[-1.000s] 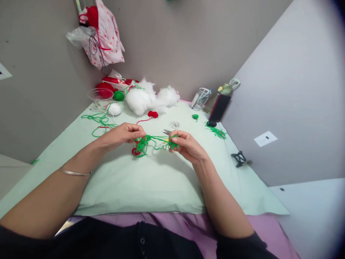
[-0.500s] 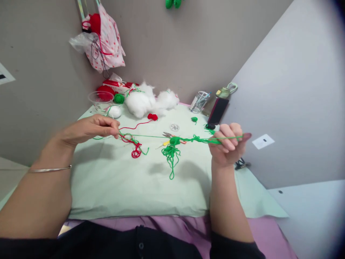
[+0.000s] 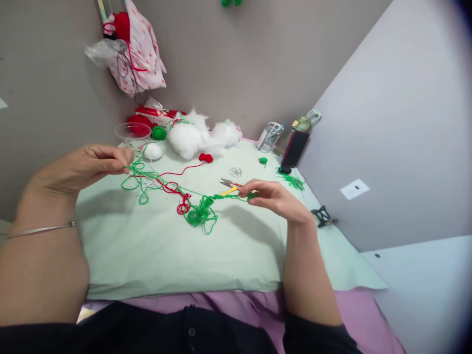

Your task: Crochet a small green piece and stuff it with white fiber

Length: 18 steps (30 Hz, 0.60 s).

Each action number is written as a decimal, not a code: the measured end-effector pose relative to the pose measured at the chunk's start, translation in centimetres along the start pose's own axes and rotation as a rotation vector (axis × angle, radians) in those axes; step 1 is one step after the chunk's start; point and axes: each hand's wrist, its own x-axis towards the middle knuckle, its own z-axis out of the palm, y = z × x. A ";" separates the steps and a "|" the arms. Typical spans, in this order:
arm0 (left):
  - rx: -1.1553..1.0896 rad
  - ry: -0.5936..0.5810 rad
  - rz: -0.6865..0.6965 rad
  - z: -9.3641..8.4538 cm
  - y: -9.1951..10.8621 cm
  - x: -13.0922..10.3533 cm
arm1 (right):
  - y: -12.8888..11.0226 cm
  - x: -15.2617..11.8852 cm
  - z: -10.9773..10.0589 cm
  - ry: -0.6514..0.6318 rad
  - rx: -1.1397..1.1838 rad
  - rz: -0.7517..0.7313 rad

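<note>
My left hand (image 3: 105, 162) pinches green yarn at the left, with loose green loops hanging below its fingertips. My right hand (image 3: 269, 196) is closed on the other end of the green yarn, right of centre. Between them a tangled clump of green yarn (image 3: 201, 211) hangs low over the pale cloth, and a thin green strand runs from it toward the left hand. Loose red yarn (image 3: 182, 204) lies tangled beside the clump. Scissors (image 3: 229, 183) and a yellow-handled tool (image 3: 229, 191) lie just left of my right fingertips, partly hidden.
White stuffing (image 3: 190, 137) sits at the back beside a green yarn ball (image 3: 159, 132) and a clear tub (image 3: 132, 132). A clear cup of pens (image 3: 271, 137), a phone (image 3: 295, 149) and a bottle (image 3: 301, 124) stand back right. A polka-dot bag (image 3: 138, 59) hangs on the wall.
My left hand has moved left, drawing green loops along. My right hand has come down and left, turning over, and the green clump has shifted left and lower.
</note>
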 end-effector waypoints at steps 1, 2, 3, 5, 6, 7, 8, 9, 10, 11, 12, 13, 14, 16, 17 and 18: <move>-0.078 -0.066 0.007 0.5 0.2 0.2 | 0.1 0.3 0.2 -0.022 -0.072 0.029; -0.106 -0.087 0.012 1.1 0.4 0.3 | 0.3 0.6 0.4 -0.033 -0.132 0.059; -0.117 -0.101 0.014 1.9 0.7 0.5 | 0.5 0.9 0.8 -0.027 -0.179 0.086; -0.128 -0.156 0.014 3.9 1.6 0.7 | 0.9 1.7 2.2 0.040 -0.204 0.117; -0.128 -0.197 0.010 5.0 2.1 0.8 | 1.0 2.2 3.1 0.102 -0.181 0.104; -0.126 -0.238 0.006 6.1 2.6 0.8 | 1.0 2.7 4.3 0.159 -0.118 0.071; -0.125 -0.278 0.005 7.2 3.1 0.9 | 0.9 3.3 5.5 0.181 -0.052 0.018; -0.121 -0.307 0.007 8.1 3.5 0.9 | 0.7 3.8 6.7 0.178 -0.011 -0.039; -0.117 -0.324 0.011 8.8 3.8 1.0 | 0.5 4.2 7.8 0.139 0.022 -0.086; -0.098 -0.295 0.013 9.1 4.0 1.1 | 0.4 4.6 8.8 0.066 0.068 -0.105; -0.064 -0.217 0.018 9.1 3.9 1.2 | 0.2 4.9 9.4 -0.020 0.124 -0.085; -0.012 -0.088 0.024 8.7 3.7 1.4 | 0.2 5.0 9.8 -0.104 0.173 -0.046; 0.038 0.055 0.026 8.0 3.3 1.5 | 0.2 5.0 9.9 -0.156 0.228 -0.010; 0.128 0.294 0.016 6.0 2.3 1.8 | 0.5 4.9 9.2 -0.166 0.316 0.052; 0.190 0.397 0.002 5.1 1.8 2.0 | 0.8 4.7 8.7 -0.131 0.349 0.072; 0.265 0.471 -0.019 4.3 1.4 2.1 | 1.0 4.6 8.3 -0.094 0.376 0.096</move>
